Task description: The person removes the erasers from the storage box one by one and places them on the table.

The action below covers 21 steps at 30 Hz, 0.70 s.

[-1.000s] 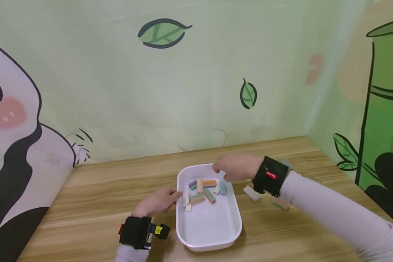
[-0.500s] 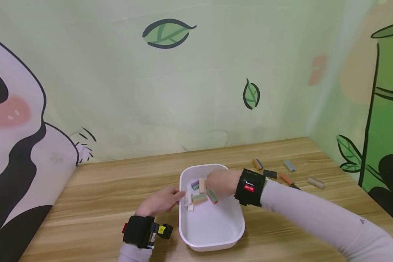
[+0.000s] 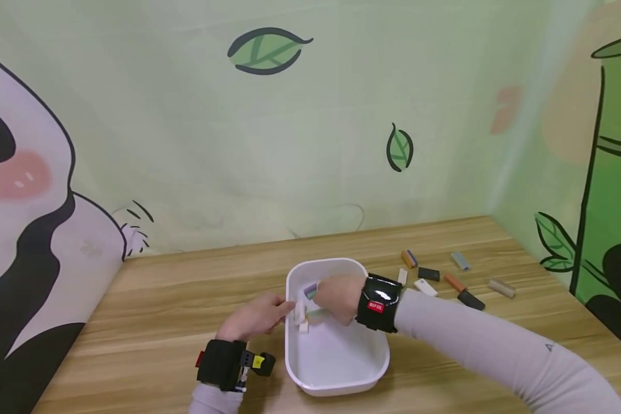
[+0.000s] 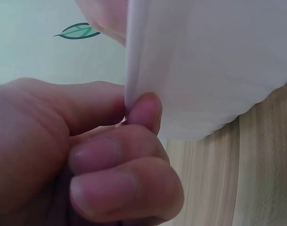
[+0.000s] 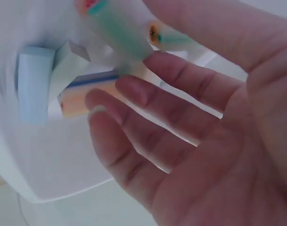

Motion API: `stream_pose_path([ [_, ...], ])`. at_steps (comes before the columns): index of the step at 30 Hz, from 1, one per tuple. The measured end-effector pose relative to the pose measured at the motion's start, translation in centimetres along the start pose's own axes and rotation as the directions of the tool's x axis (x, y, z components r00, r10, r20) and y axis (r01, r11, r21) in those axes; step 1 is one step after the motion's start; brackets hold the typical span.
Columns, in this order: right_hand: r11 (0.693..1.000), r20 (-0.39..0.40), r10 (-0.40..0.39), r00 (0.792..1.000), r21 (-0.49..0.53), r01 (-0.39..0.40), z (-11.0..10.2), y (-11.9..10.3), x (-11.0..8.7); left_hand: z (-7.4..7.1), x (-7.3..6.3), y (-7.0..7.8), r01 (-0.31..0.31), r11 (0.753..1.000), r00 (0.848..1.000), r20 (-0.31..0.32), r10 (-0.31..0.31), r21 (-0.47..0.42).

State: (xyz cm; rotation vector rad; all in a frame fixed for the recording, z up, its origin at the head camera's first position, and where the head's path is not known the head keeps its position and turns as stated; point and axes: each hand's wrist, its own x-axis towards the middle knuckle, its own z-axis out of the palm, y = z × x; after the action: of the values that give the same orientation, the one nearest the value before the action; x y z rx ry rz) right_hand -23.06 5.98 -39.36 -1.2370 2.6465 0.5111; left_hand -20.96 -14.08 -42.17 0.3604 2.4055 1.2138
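My left hand [image 3: 256, 316] pinches the left rim of a white plastic basin [image 3: 336, 388] between thumb and index finger. My right hand [image 3: 341, 296] is inside the basin, over small eraser-like blocks. In the right wrist view its fingers are loosely bent and spread. The index fingertip is close to a green block [image 5: 117, 35]; whether they touch, I cannot tell. Nearby lie a light blue block [image 5: 35, 89], a pale block [image 5: 68, 68] and an orange-and-blue block [image 5: 86, 96]. White pieces [image 3: 300, 313] and a purple-and-green block [image 3: 310, 291] show left of the hand.
On the wooden table [image 3: 186, 299], right of the basin, lie several blocks, among them an orange-and-blue one [image 3: 409, 258], a black one [image 3: 428, 274], a white one [image 3: 425, 287] and a grey-brown one [image 3: 502, 287]. A printed cloth [image 3: 212, 144] hangs behind.
My right hand has moved left and down from above the basin's right rim into the basin, uncovering blocks on the table. The left hand keeps its grip on the rim.
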Motion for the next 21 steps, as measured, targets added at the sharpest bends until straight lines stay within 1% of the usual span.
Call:
stream_pose_path([
  [5, 1.0, 0.058, 0.014, 0.998, -0.022, -0.012, -0.06, -0.39, -0.06, 0.03, 0.01, 0.03, -0.01, 1.0, 1.0, 0.011, 0.01, -0.01],
  [12, 0.999, 0.109, 0.031, 0.994, 0.041, -0.036, -0.27, -0.47, -0.14, -0.02, -0.05, 0.01, 0.02, 0.999, 1.0, 0.005, -0.02, -0.026],
  [14, 0.999, 0.123, 0.024, 0.992, 0.03, -0.028, -0.28, -0.47, -0.16, -0.04, -0.05, -0.01, 0.02, 0.999, 1.0, 0.005, -0.02, -0.033],
  [19, 1.0, 0.151, 0.008, 0.989, -0.025, -0.005, -0.29, -0.67, -0.17, -0.07, -0.03, -0.01, 0.018, 1.0, 1.0, -0.001, -0.018, -0.017],
  [21, 0.999, 0.167, 0.013, 0.986, -0.031, -0.008, -0.3, -0.77, -0.1, -0.09, -0.05, -0.02, 0.021, 1.0, 1.0, -0.004, -0.021, -0.014],
])
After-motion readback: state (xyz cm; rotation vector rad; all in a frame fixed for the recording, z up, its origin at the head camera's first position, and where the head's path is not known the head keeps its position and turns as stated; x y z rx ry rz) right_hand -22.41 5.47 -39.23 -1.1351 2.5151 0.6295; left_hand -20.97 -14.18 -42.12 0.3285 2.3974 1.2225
